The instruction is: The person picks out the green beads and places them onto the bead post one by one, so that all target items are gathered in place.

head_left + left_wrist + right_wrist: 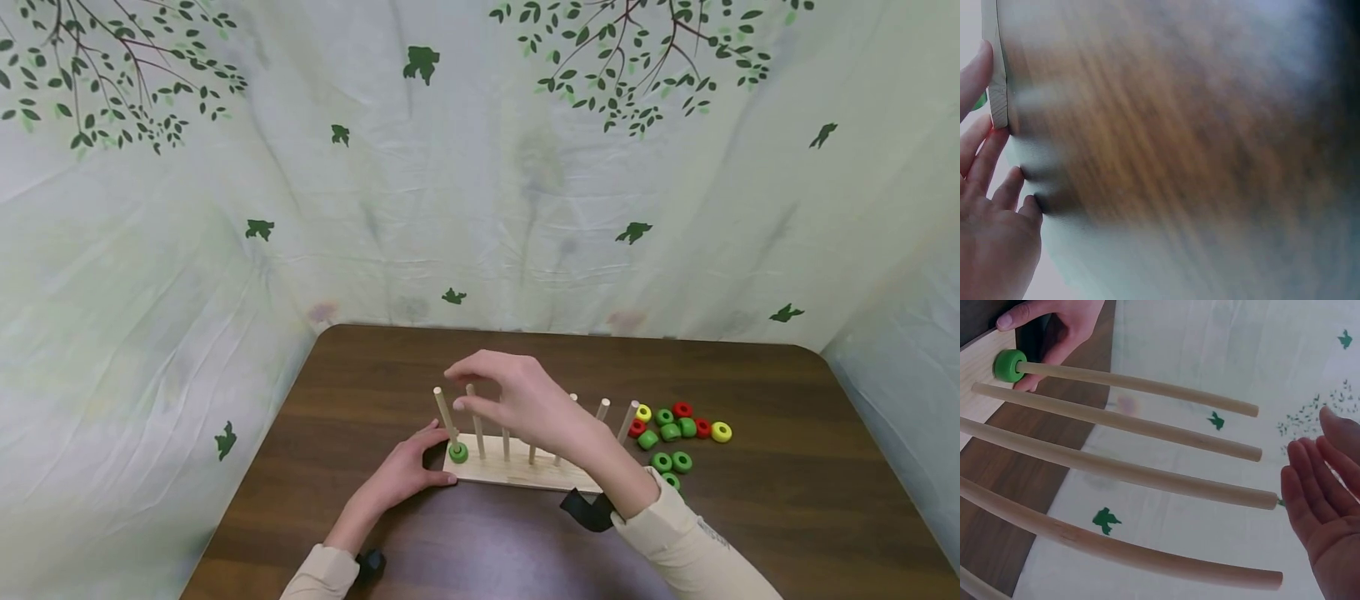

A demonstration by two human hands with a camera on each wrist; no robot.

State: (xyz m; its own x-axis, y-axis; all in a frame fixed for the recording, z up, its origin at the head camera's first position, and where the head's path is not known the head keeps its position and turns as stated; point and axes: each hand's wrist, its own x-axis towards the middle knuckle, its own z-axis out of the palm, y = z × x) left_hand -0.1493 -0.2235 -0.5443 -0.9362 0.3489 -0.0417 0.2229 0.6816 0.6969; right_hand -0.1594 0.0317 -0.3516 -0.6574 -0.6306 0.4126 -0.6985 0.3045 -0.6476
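Note:
A pale wooden peg board (487, 472) with a row of upright pegs lies on the table. One green ring (458, 454) sits at the bottom of its leftmost peg; the right wrist view also shows this green ring (1005, 366) around the peg's base. My left hand (407, 468) grips the board's left end, thumb at the front edge and fingers at the far side. Above the left pegs hovers my right hand (528, 400), fingers loosely bent and apart from the thumb, holding nothing. In the right wrist view, that right hand (1329, 512) is beyond the peg tips.
To the board's right lie several loose green rings (662, 462), a few red rings (682, 409) and yellow rings (721, 432). All rest on a dark brown wooden table (795, 467). A pale cloth (480, 208) with leaf prints hangs behind the table.

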